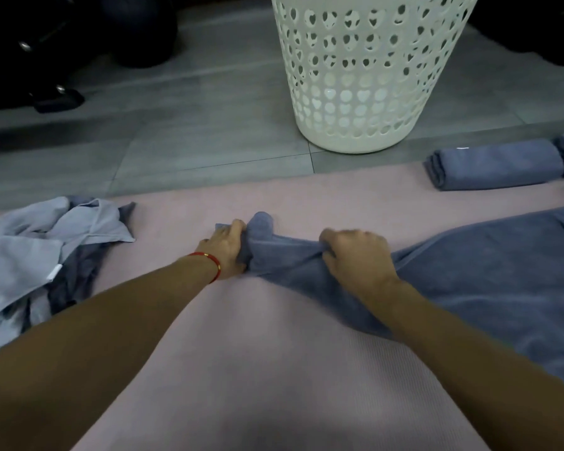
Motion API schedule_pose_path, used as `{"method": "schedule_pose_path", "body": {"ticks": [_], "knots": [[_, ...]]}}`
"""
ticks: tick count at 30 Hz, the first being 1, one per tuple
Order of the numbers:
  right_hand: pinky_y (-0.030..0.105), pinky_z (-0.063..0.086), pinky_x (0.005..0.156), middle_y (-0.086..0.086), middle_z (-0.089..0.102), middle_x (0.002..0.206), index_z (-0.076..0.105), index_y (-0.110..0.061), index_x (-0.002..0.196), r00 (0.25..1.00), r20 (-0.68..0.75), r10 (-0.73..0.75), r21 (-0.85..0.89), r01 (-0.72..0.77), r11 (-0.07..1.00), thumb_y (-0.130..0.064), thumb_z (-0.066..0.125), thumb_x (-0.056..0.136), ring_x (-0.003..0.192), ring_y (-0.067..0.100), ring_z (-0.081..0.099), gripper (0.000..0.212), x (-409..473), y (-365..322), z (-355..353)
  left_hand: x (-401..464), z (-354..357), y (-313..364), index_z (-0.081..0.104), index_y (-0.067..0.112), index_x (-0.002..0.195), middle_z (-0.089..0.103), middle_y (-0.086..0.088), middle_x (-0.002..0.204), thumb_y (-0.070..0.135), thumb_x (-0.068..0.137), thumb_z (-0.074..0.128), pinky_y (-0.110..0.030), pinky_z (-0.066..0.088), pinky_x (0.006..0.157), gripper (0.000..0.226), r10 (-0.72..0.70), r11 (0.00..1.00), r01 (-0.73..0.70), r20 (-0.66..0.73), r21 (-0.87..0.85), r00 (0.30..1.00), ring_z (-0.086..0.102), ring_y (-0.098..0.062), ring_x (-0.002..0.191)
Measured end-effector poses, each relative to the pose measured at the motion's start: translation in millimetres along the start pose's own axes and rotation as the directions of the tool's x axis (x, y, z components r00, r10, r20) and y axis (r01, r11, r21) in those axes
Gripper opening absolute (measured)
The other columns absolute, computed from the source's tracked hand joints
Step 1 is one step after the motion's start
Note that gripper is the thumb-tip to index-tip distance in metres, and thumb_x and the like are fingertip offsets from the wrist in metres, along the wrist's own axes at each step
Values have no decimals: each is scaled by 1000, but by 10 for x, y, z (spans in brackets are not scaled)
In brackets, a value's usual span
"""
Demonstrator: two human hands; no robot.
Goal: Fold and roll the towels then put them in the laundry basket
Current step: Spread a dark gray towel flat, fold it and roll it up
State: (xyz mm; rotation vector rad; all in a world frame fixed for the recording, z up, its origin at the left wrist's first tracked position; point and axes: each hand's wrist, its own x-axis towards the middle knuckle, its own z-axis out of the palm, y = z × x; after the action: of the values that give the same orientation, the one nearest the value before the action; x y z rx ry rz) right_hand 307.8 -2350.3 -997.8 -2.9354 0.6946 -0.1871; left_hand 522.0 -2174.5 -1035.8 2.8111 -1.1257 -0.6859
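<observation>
The blue towel (469, 271) is spread on the pink mat (274, 353). Its bunched end is gripped by the left hand (230, 247) and the right hand (355, 255), fingers curled. The white basket (365, 76) is set behind.

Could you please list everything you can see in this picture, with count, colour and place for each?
laundry basket: one, white with heart-shaped holes, standing on the floor beyond the mat.
rolled towels: one whole and part of a second at the right edge, blue-grey, far right of the mat.
spread towel: one, blue-grey, lying on the right of the mat, its left end bunched up.
crumpled towels: a pile, light and darker blue-grey, count unclear, left of the mat.
mat: one, pink, under everything near.
floor: grey tiles.
dark objects: black, far left, too dim to name.
bracelet: one, red, on the left wrist.
left hand: grips the bunched end.
right hand: grips the same towel.
</observation>
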Motion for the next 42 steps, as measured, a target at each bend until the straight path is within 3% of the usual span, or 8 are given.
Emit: {"method": "schedule_pose_path", "body": {"ticks": [4, 8, 17, 23, 28, 32, 37, 42], "knots": [[38, 47, 77, 16, 70, 115, 58, -17, 132, 956, -19, 293, 357, -268, 895, -19, 49, 100, 103, 38, 64, 34, 496, 219, -147, 62, 96, 2, 18, 19, 153, 39, -12, 152, 48, 89, 66, -43, 41, 108, 85, -146, 962, 138, -17, -234, 989, 44, -35, 134], [48, 32, 116, 18, 4, 168, 4, -32, 161, 942, 307, 135, 425, -262, 867, -27, 48, 104, 149, 42, 23, 73, 465, 323, -39, 69, 205, -41, 34, 17, 150, 39, -10, 153, 56, 94, 54, -46, 37, 111, 71, -212, 942, 177, -98, -285, 972, 36, -33, 140], [34, 30, 119, 2, 33, 158, 47, -23, 148, 885, 460, -72, 191, -20, 981, -27, 53, 101, 144, 24, 36, 48, -542, 325, 212, -6, 251, -41, 71, 6, 97, 59, -19, 102, 19, 89, 66, -33, 46, 82, 16, -160, 930, 53, -273, -363, 949, 58, -35, 95], [37, 37, 114, 2, 39, 155, 34, -23, 155, 945, 263, -196, 312, 109, 944, -30, 60, 97, 139, 24, 43, 64, -623, -32, 212, -670, -17, 282, 50, 3, 85, 53, -2, 72, 22, 96, 53, -32, 43, 63, 22, -254, 632, -75, -298, -772, 920, 46, -17, 67], [49, 33, 116, 4, 21, 164, 11, -25, 160, 961, 226, -159, 365, 68, 928, -62, 74, 77, 143, 29, 33, 110, -535, -570, 292, -1341, -224, 376, 63, 9, 106, 72, -7, 85, 21, 101, 57, -37, 59, 60, 14, -284, 146, -60, -100, -987, 954, 67, -18, 70], [46, 45, 89, 4, 51, 134, 47, -23, 141, 984, 16, -175, 190, 169, 967, -33, 73, 84, 115, 31, 54, 64, -629, -758, 338, -1567, -308, 88, 62, 7, 124, 75, -11, 102, 1, 96, 59, -29, 60, 62, 29, -275, -83, 23, 45, -996, 960, 73, -20, 82], [41, 55, 69, 11, 63, 113, 61, -14, 134, 870, -280, -405, 137, 454, 880, -16, 57, 87, 90, 27, 62, 46, -810, -676, 193, -1594, -331, -221, 60, 25, 130, 71, -10, 111, -14, 90, 57, -32, 59, 71, 56, -370, 236, -127, -210, -963, 905, 70, -19, 91], [30, 51, 89, -7, 71, 111, 60, -26, 132, 826, 307, -472, 654, 177, 735, -36, 45, 107, 96, 9, 65, 31, -1095, -714, -30, -1580, 119, -365, 49, 34, 132, 68, -6, 108, -4, 85, 66, -34, 59, 81, 64, -355, 596, 90, -162, -798, 921, 68, -29, 102]]}}
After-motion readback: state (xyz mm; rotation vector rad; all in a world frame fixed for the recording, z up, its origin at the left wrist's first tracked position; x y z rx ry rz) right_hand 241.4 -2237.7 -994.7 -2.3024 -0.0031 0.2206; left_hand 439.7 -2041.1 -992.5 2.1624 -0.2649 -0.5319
